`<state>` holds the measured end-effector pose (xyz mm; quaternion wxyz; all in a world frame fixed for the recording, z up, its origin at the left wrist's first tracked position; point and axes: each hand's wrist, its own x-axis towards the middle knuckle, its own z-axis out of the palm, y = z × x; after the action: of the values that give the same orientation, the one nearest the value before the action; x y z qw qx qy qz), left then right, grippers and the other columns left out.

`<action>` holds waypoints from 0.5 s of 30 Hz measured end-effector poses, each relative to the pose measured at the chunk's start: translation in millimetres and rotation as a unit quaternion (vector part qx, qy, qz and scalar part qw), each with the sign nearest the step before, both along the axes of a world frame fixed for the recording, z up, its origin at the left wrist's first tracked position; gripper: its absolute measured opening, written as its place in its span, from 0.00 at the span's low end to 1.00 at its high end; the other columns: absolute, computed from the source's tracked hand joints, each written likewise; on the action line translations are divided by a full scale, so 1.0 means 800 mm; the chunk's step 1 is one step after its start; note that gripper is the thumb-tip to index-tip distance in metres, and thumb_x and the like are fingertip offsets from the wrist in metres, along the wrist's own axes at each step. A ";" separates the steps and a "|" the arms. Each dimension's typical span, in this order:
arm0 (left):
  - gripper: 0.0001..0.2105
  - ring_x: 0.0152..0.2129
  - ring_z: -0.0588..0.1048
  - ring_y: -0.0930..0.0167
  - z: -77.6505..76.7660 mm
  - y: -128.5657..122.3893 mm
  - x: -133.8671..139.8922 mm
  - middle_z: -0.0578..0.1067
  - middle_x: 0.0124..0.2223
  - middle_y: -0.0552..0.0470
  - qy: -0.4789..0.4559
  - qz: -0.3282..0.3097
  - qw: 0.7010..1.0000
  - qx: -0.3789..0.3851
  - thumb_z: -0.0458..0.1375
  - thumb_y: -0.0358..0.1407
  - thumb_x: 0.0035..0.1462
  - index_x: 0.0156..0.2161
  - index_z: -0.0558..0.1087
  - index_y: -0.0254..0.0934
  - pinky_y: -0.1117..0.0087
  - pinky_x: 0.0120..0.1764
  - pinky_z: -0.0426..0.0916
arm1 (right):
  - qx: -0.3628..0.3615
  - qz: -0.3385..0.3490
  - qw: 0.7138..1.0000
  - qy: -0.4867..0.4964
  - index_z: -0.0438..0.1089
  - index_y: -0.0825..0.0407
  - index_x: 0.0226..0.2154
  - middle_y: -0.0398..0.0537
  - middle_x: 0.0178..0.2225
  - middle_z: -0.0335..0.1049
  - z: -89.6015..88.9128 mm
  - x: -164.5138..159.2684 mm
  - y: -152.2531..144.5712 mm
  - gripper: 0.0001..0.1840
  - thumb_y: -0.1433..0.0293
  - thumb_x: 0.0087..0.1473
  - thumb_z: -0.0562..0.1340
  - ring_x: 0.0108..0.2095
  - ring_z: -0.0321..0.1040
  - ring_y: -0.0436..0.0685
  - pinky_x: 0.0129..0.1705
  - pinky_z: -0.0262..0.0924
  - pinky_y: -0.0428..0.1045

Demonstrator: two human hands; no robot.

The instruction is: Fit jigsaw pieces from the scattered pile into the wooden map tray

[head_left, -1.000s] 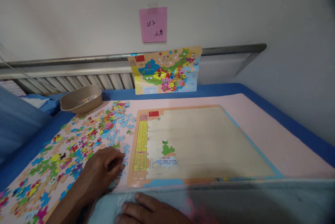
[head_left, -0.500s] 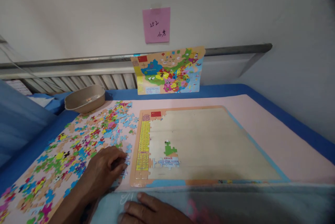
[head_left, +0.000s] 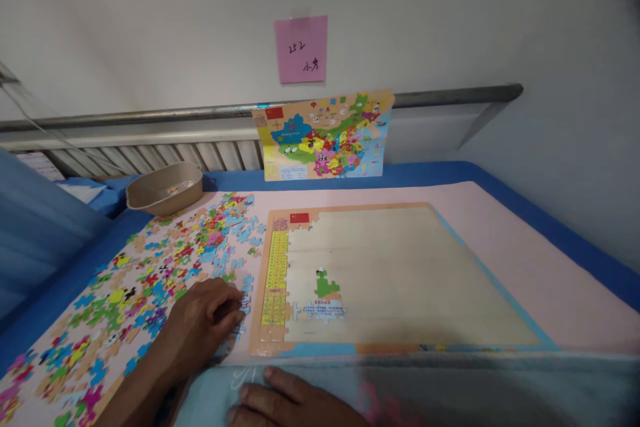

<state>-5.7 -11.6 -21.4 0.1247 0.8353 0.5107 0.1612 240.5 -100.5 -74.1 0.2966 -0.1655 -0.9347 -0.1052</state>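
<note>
My left hand (head_left: pixel 207 317) lies left of the puzzle board (head_left: pixel 400 280), fingers curled and thumb near the index tip, at a pale blue puzzle piece (head_left: pixel 245 302) with printed text. My right hand (head_left: pixel 295 399) rests flat on the light blue cloth (head_left: pixel 215 390) at the near edge, fingers stretched and holding nothing. Joined pieces fill the board's left side, including a yellow text strip (head_left: pixel 275 280) and a red flag (head_left: pixel 299 218). A green joined cluster (head_left: pixel 327 286) sits above a white text block (head_left: pixel 324 310) on the bare board.
Loose puzzle pieces (head_left: pixel 150 280) spread over the pink surface (head_left: pixel 505 247) at left. A beige basin (head_left: pixel 165 195) with a few pieces stands behind them. A map picture (head_left: pixel 325 140) leans at the metal rail (head_left: pixel 450 95), below a pink note (head_left: pixel 301 50) on the wall.
The view has shifted very slightly. Both hands and the puzzle pieces stay where they were.
</note>
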 end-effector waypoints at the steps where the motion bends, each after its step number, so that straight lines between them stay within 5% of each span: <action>1: 0.08 0.37 0.77 0.64 0.000 0.000 0.000 0.81 0.39 0.50 0.000 0.000 1.000 0.001 0.60 0.40 0.65 0.40 0.79 0.41 0.62 0.42 0.68 | 0.002 0.001 1.000 0.002 0.76 0.46 0.52 0.33 0.60 0.72 0.001 0.000 0.000 0.18 0.64 0.78 0.51 0.63 0.61 0.52 0.63 0.60 0.50; 15: 0.05 0.37 0.76 0.65 0.012 -0.003 0.010 0.80 0.38 0.50 0.004 -0.007 1.000 -0.018 0.60 0.35 0.64 0.40 0.79 0.40 0.62 0.43 0.65 | 0.008 -0.005 0.999 0.048 0.76 0.50 0.53 0.34 0.57 0.76 0.005 -0.005 0.002 0.21 0.65 0.79 0.48 0.61 0.64 0.51 0.60 0.66 0.50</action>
<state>2.3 -13.9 -11.7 0.1391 0.8370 0.5083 0.1476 236.9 -99.2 -70.1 0.3416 -0.1727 -0.9177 -0.1063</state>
